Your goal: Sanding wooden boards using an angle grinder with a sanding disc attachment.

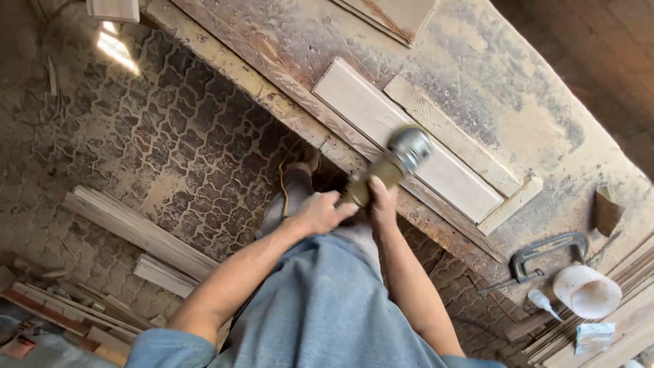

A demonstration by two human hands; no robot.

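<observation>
Both hands around a dusty, brass-coloured angle grinder, head blurred.

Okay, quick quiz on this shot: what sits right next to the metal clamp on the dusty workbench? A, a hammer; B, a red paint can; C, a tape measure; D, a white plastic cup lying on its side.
D: a white plastic cup lies tipped over on the workbench just right of the metal clamp; no hammer, paint can or tape measure shows there.

Pale wood panel, brassy-tan grinder
</observation>
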